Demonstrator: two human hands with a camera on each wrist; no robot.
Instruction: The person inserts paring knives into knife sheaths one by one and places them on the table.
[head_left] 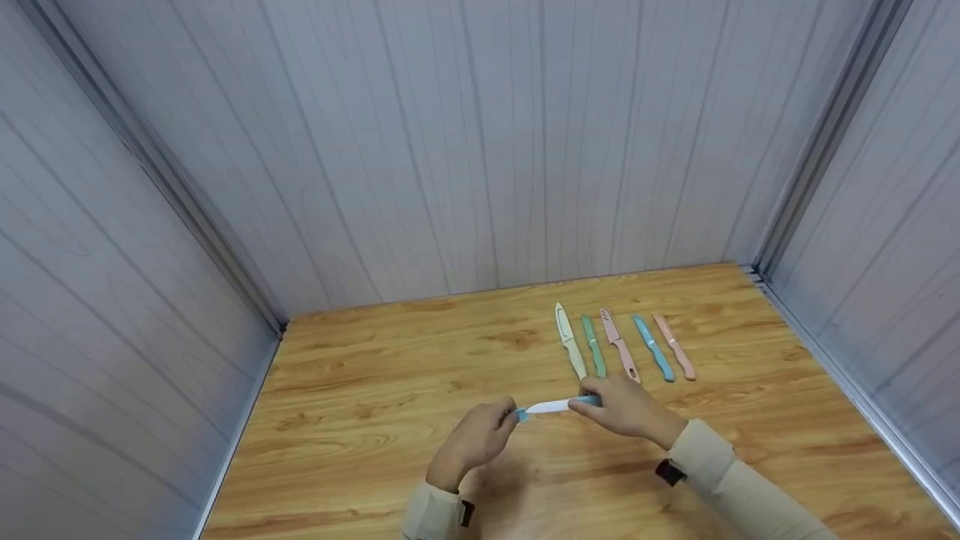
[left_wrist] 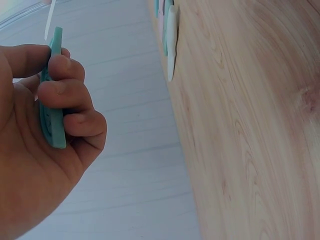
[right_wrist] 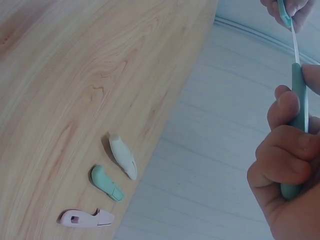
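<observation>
My right hand [head_left: 626, 409] grips a small knife by its blue-green handle [right_wrist: 298, 95], fingers wrapped round it. The knife's bare white blade [head_left: 549, 406] points left. Opposite it, my left hand [head_left: 476, 433] holds a blue-green blade sheath [left_wrist: 57, 127] between curled fingers and thumb, and the palm hides part of it. The blade's tip is close by the sheath's end that faces the right hand. Both hands are raised over the wooden table [head_left: 360, 390].
Beyond the right hand, sheathed knives lie in a row: a white one [head_left: 571, 351], a green one [head_left: 594, 349], a pink one [head_left: 619, 343], a blue one [head_left: 655, 351] and another pink one [head_left: 676, 349]. Pale panel walls [head_left: 450, 150] enclose the table's back and sides.
</observation>
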